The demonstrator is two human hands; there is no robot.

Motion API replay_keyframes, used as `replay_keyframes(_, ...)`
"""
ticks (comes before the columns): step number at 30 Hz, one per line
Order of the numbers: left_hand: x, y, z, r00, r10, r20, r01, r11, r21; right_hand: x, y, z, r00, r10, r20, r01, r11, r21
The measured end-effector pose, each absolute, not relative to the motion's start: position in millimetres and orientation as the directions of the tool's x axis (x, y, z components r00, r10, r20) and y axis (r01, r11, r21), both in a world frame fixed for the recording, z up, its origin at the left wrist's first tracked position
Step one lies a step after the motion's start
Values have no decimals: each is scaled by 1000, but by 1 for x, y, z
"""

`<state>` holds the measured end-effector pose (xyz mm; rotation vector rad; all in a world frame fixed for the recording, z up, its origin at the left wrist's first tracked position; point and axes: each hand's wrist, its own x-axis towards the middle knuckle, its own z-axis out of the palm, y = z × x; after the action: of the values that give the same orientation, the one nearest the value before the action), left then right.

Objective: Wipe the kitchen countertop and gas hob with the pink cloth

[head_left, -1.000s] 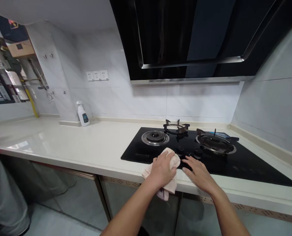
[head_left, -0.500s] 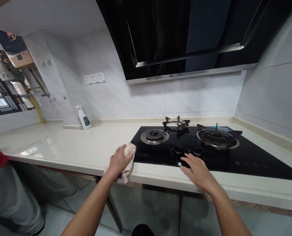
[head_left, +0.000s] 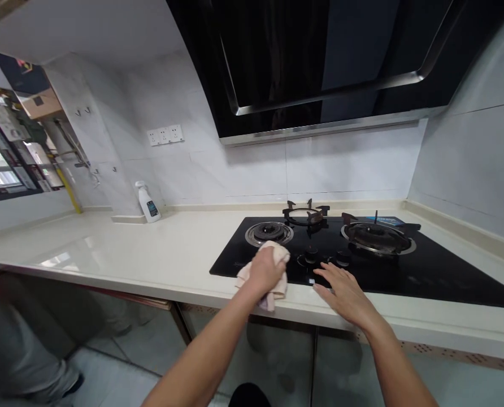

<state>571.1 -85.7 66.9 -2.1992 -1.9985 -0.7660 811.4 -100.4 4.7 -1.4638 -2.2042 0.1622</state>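
Observation:
My left hand (head_left: 265, 271) is closed on a pale cloth (head_left: 281, 282), pressed on the front edge of the black glass gas hob (head_left: 235, 260). Part of the cloth hangs over onto the counter's front strip. Just behind it lies the left burner (head_left: 269, 232), without a pan support on it. My right hand (head_left: 340, 291) rests with fingers spread at the hob's front edge, holding nothing, just in front of the two control knobs (head_left: 310, 255). A loose pan support (head_left: 306, 215) stands over the rear of the hob, and the right burner (head_left: 377, 237) has dark parts on it.
A white spray bottle (head_left: 147, 202) stands on the pale countertop (head_left: 184, 237) against the wall at left. The black range hood (head_left: 320, 68) overhangs the hob. At the lower left is another person's grey trouser leg (head_left: 18, 350). A blue label (head_left: 385, 221) lies at the hob's back right.
My left hand has slid the cloth rightward from the hob's left corner along its front edge. My right hand stays nearly still. The other person at left has shifted.

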Motion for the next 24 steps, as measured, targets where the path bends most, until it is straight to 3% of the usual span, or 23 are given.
replay_keyframes(5, 635, -88, 55, 112, 894, 433, 921, -257, 294, 813, -97, 3, -312, 883, 350, 845, 426, -322)
replay_keyframes(11, 604, -93, 54, 158, 897, 412, 898, -304, 317, 815, -97, 1, -323, 869, 375, 835, 448, -319)
replay_keyframes(24, 513, -63, 73, -138, 940, 312, 939, 23, 344, 817, -97, 1, -312, 887, 342, 835, 427, -346)
